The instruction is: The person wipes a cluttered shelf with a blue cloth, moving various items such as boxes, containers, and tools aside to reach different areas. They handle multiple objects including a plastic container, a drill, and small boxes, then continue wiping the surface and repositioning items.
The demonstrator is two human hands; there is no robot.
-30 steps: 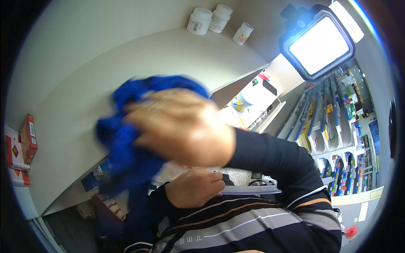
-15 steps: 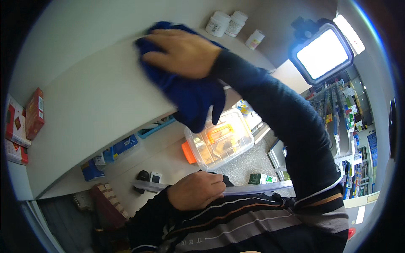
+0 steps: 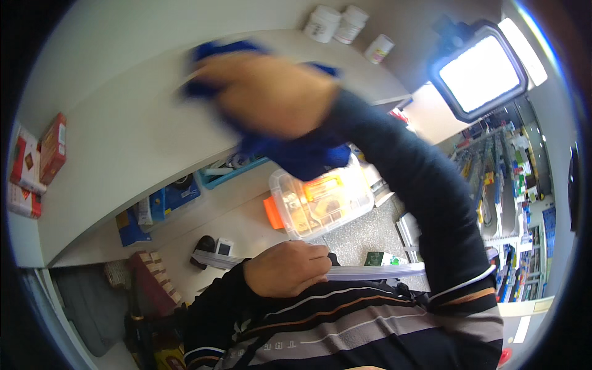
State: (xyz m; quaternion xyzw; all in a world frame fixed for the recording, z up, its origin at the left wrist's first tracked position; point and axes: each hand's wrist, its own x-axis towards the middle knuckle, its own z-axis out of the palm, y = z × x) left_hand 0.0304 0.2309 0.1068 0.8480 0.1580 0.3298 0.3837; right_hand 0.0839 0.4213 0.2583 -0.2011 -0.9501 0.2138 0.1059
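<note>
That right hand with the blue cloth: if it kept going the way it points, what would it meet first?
Probably only more bare white shelf top; the right hand, blurred, points left over the blue cloth. The red boxes lie farther off.

The white shelf point(image 3: 123, 148) lies open leftward; white jars point(image 3: 336, 23) and red boxes point(image 3: 37, 160) crowd its ends.

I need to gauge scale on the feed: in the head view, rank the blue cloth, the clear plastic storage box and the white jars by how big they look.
1. Blue cloth, though it is blurred, partly hidden by the right hand, and nearer the camera, so unsure.
2. Clear plastic storage box, close behind.
3. White jars, each plainly smallest, but farthest away.
</note>
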